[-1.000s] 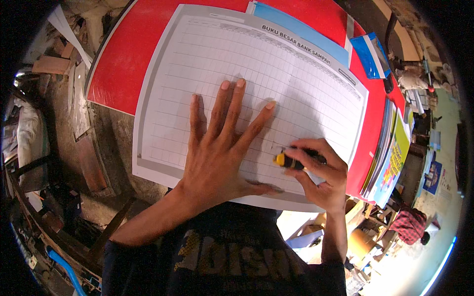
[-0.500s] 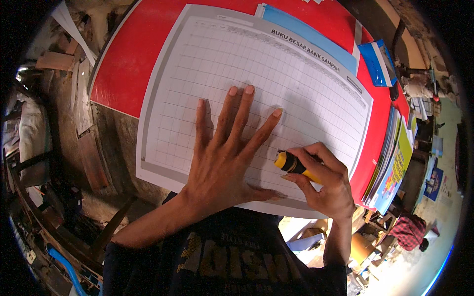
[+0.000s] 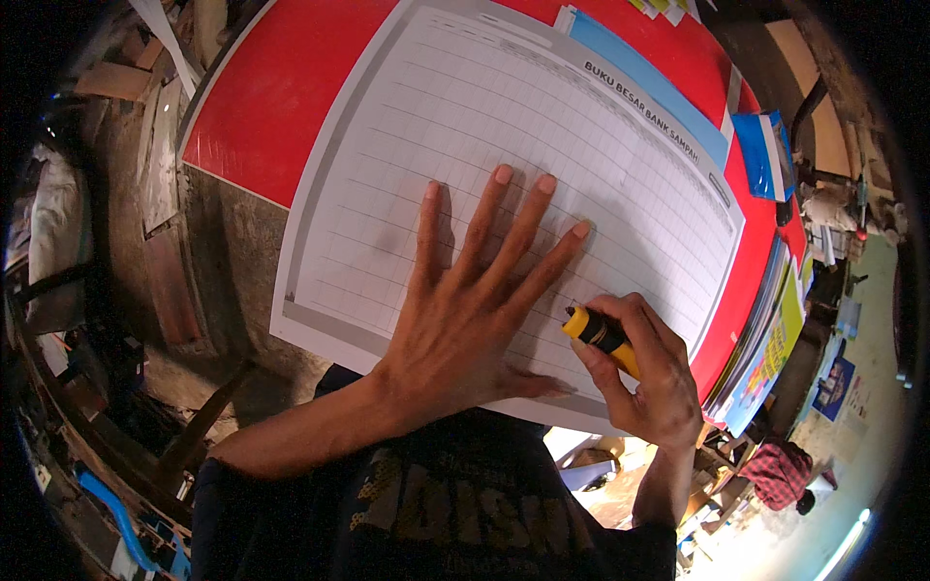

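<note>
A large white sheet [image 3: 504, 116] printed with a ruled grid and a grey border lies in front of me. My left hand [image 3: 475, 290] rests flat on its lower middle, fingers spread and nothing in them. To its right, my right hand [image 3: 654, 373] grips a thick yellow and black marker [image 3: 603, 331] between thumb and fingers. The marker's dark tip points up and left over the lower grid, close to the paper; whether it touches I cannot tell. Part of its body is hidden in my palm.
Beneath the sheet is a red tabletop [image 3: 252, 107]. Light-blue paper [image 3: 635, 73] sticks out past the sheet's far edge. At the right lie a blue and white packet [image 3: 763, 155] and a stack of colourful booklets [image 3: 760, 353]. A blue curved tube [image 3: 114, 518] shows at lower left.
The whole view has shifted, so sheet and hands appear farther right. The marker has tilted slightly and more of its yellow end shows. My left hand stays flat on the sheet.
</note>
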`<action>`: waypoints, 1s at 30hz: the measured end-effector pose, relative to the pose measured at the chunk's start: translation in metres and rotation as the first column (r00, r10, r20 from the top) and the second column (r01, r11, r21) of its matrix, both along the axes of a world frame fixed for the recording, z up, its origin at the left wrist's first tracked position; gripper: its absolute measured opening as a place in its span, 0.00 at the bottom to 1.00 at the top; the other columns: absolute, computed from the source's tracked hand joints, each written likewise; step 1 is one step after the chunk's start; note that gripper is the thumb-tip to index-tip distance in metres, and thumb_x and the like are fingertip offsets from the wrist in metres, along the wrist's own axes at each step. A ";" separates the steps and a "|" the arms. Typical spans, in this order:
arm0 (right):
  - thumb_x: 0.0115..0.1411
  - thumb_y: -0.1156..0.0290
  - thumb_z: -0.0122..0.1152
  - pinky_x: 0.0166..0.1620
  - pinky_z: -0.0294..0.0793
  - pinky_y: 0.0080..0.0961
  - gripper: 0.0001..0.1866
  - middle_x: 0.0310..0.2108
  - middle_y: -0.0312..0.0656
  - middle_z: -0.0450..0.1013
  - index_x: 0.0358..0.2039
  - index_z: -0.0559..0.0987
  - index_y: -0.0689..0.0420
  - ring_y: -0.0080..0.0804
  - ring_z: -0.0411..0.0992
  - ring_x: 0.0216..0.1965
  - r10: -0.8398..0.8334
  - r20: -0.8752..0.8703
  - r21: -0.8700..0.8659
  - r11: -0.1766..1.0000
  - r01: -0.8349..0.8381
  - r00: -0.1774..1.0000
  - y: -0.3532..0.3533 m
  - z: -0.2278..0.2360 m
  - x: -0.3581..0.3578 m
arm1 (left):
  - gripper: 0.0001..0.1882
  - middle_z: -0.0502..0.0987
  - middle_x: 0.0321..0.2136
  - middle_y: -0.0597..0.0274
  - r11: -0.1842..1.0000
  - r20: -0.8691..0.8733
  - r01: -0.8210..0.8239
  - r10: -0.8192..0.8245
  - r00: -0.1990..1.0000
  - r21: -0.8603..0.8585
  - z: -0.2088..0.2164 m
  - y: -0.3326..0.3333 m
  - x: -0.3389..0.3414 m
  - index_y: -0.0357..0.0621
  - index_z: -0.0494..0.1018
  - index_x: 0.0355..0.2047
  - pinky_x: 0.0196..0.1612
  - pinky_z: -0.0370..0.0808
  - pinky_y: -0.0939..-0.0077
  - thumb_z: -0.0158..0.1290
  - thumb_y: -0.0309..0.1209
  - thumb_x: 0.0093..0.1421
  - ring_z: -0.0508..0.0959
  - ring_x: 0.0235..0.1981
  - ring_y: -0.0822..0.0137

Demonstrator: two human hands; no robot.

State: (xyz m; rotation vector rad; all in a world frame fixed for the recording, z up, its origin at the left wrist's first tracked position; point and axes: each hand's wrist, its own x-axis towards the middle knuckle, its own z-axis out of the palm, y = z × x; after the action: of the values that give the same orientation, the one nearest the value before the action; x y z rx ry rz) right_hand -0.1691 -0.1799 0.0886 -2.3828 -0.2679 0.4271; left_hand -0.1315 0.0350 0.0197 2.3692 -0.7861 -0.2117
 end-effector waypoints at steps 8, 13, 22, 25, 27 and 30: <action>0.52 0.73 0.78 0.40 0.81 0.35 0.21 0.36 0.47 0.76 0.44 0.79 0.60 0.43 0.80 0.38 -0.056 0.205 0.022 0.998 0.052 0.977 0.000 -0.018 -0.007 | 0.82 0.45 0.77 0.54 0.989 0.024 0.148 -0.148 0.989 0.007 0.003 -0.001 0.008 0.42 0.48 0.76 0.74 0.33 0.26 0.66 0.76 0.26 0.43 0.78 0.49; 0.44 0.73 0.84 0.34 0.82 0.28 0.23 0.34 0.42 0.78 0.42 0.84 0.58 0.34 0.81 0.31 -0.081 0.356 0.115 0.992 0.042 0.931 -0.005 -0.031 -0.012 | 0.85 0.46 0.77 0.52 0.979 0.020 0.155 -0.159 0.987 0.132 0.012 -0.002 0.009 0.42 0.49 0.75 0.73 0.34 0.25 0.69 0.71 0.18 0.43 0.78 0.48; 0.40 0.76 0.83 0.31 0.81 0.29 0.24 0.35 0.41 0.80 0.41 0.85 0.58 0.32 0.80 0.30 0.005 0.488 0.171 0.980 -0.101 0.873 -0.015 -0.045 -0.010 | 0.86 0.46 0.76 0.50 0.968 0.013 0.153 -0.158 0.987 0.197 0.017 -0.006 0.010 0.41 0.48 0.75 0.74 0.36 0.24 0.73 0.69 0.19 0.43 0.78 0.48; 0.41 0.74 0.85 0.32 0.80 0.28 0.22 0.35 0.44 0.79 0.38 0.86 0.63 0.34 0.80 0.30 0.101 0.538 0.084 0.981 -0.172 0.837 -0.018 -0.048 -0.013 | 0.87 0.45 0.76 0.50 0.970 -0.003 0.159 -0.161 0.987 0.184 0.018 -0.007 0.011 0.39 0.47 0.75 0.74 0.35 0.24 0.73 0.70 0.18 0.42 0.78 0.49; 0.43 0.75 0.83 0.32 0.80 0.27 0.22 0.35 0.44 0.79 0.40 0.85 0.63 0.33 0.80 0.30 0.077 0.556 0.115 0.979 -0.169 0.827 -0.018 -0.049 -0.014 | 0.88 0.43 0.76 0.46 0.970 -0.007 0.172 -0.174 0.985 0.174 0.021 -0.006 0.013 0.37 0.45 0.75 0.73 0.34 0.24 0.72 0.70 0.19 0.42 0.78 0.47; 0.48 0.75 0.80 0.35 0.80 0.26 0.21 0.36 0.45 0.79 0.44 0.83 0.63 0.32 0.79 0.33 -0.116 0.641 0.188 0.982 -0.009 0.759 -0.033 -0.049 -0.023 | 0.87 0.40 0.76 0.39 0.975 -0.032 0.191 -0.189 0.982 0.112 0.022 0.004 0.008 0.33 0.42 0.75 0.73 0.33 0.24 0.72 0.71 0.23 0.40 0.77 0.42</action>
State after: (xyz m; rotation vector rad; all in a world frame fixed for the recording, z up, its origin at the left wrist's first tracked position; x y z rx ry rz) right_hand -0.1926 -0.2128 0.0393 -2.2677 -0.5237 -0.4699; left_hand -0.1235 0.0388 0.0418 2.3930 -1.0162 -0.3693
